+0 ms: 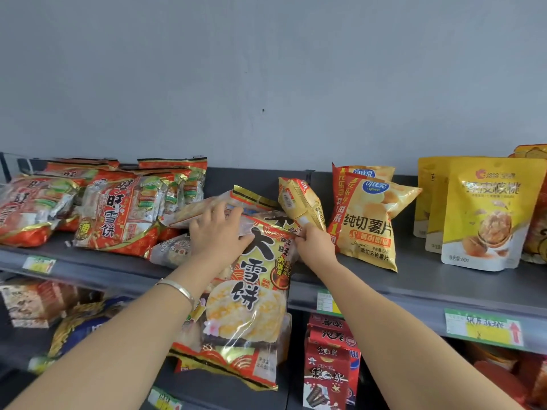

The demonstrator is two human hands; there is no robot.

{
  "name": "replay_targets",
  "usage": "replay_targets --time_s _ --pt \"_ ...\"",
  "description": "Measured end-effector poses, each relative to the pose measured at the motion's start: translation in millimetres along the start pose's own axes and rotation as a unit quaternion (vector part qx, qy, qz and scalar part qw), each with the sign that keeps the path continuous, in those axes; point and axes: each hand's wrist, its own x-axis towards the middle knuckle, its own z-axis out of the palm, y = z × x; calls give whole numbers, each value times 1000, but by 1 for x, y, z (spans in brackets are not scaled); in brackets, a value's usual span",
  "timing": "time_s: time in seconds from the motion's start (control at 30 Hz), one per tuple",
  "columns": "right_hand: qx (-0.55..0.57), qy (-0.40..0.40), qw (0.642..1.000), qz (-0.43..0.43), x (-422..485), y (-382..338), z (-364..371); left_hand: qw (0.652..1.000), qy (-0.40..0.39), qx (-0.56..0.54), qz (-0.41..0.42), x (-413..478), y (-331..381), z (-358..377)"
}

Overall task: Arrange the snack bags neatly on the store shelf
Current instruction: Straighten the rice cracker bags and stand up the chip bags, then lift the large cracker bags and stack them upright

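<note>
Midway: left hand (217, 229) lies spread on the big rice-cracker bag (251, 291) overhanging the shelf (414, 276); right hand (313, 244) seemingly pinches the yellow chip bag (299, 205). Both bags still unplaced.

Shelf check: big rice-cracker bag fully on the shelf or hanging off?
Hanging off: rice-cracker bag droops past the shelf edge, top under the left hand.
</note>
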Motion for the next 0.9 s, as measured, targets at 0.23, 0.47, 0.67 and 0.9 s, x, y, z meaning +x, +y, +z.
replay_targets --time_s 0.23,0.47,0.67,0.9 --pt "29 -3 999 41 -3 0 -2 973 -71 -172 -133 -17 -19 -1" --pt "40 -10 998 37 -4 0 -3 901 -171 -327 -229 -19 -40 -6" --pt "109 33 993 -17 -8 -11 -10 885 -118 -390 -225 -14 -49 -12" --pt "357 64 931 41 2 -70 3 810 -40 -545 -214 9 -91 -34"
